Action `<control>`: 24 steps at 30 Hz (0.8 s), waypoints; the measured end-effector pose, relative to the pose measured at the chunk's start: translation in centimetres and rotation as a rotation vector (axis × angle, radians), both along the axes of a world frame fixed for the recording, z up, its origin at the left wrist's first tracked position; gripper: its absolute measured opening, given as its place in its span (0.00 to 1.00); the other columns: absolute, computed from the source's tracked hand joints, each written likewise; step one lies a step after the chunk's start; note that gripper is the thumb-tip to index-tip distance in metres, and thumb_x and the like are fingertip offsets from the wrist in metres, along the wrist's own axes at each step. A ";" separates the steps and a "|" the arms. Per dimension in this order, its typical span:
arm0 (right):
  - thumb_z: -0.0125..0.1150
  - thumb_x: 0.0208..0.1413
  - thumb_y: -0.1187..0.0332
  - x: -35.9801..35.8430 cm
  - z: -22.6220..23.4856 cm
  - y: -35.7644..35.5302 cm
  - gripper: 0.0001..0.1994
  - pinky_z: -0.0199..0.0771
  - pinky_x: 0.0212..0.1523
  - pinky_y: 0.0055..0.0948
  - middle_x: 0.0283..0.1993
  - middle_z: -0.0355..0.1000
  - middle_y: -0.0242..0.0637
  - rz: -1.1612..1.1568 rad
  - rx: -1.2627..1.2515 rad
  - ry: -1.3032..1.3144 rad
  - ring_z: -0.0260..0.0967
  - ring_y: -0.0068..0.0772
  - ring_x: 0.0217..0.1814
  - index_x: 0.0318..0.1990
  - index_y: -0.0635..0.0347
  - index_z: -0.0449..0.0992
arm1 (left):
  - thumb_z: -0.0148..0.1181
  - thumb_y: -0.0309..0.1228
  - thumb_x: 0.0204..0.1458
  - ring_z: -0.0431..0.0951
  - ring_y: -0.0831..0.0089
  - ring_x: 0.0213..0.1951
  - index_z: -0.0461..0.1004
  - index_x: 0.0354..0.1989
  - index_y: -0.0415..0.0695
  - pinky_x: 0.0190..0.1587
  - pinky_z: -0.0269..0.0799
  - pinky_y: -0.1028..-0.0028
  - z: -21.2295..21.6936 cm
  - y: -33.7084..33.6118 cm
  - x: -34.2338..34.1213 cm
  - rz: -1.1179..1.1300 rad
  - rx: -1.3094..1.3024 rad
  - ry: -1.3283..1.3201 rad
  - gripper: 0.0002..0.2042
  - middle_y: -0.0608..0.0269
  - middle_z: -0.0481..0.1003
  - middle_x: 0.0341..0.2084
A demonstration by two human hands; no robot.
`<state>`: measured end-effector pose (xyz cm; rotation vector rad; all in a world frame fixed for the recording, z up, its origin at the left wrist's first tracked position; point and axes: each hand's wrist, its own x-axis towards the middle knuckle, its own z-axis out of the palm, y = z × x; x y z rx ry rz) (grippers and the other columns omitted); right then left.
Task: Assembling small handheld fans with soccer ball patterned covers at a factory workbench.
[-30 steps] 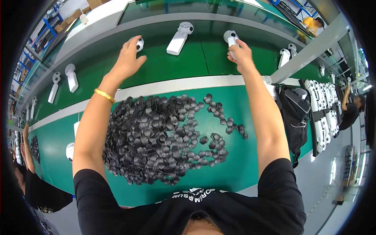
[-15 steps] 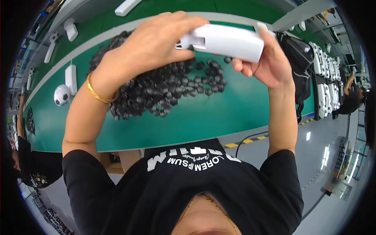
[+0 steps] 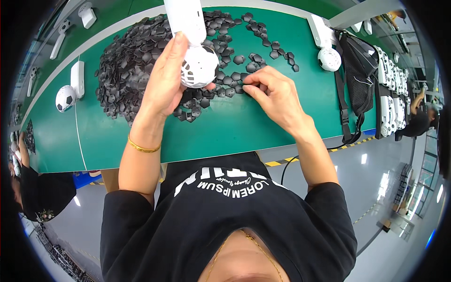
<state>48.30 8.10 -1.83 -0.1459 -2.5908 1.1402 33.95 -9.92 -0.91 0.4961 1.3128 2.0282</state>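
Device: white plastic hand-held unit with a round ball-shaped grille head (image 3: pixel 199 66), held upright above the green desk (image 3: pixel 235 127); its straight body runs up out of the top of the picture.
Left hand: left hand (image 3: pixel 165 84) is wrapped around the device just beside the ball head, thumb and fingers closed on it, a gold bangle (image 3: pixel 142 147) on the wrist.
Right hand: right hand (image 3: pixel 275 94) rests on the desk just right of the ball head, fingertips pinched together on one small black hexagonal piece (image 3: pixel 245 82) at the edge of the heap; whether the piece is lifted yet cannot be told.
Progress: the ball head shows only bare white ribs on the side in view, so by my reading no black pieces are fitted there; covering it appears to be just beginning.
Done units: a white ball head with black patches (image 3: pixel 65 97) lies at the left of the desk and a second similar one (image 3: pixel 329 59) at the right, each looking complete.
Supply: large heap of loose black hexagonal pieces (image 3: pixel 136 56) spreads across the desk behind both hands, far from used up.
Edges: near desk edge runs just below the wrists; black mesh bag (image 3: pixel 359 70) hangs at the right end.
Open room: bare green surface lies between heap and near edge, enough for both hands.
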 end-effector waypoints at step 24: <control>0.64 0.51 0.75 -0.9 1.7 -0.5 0.04 0.67 0.25 0.25 0.30 0.73 0.35 0.077 -0.014 -0.134 0.72 0.24 0.29 0.31 0.63 0.73 | 0.45 0.44 0.63 0.80 0.72 0.33 0.58 0.56 0.42 0.29 0.82 0.67 0.3 0.4 0.9 0.050 0.037 -0.071 0.21 0.60 0.74 0.35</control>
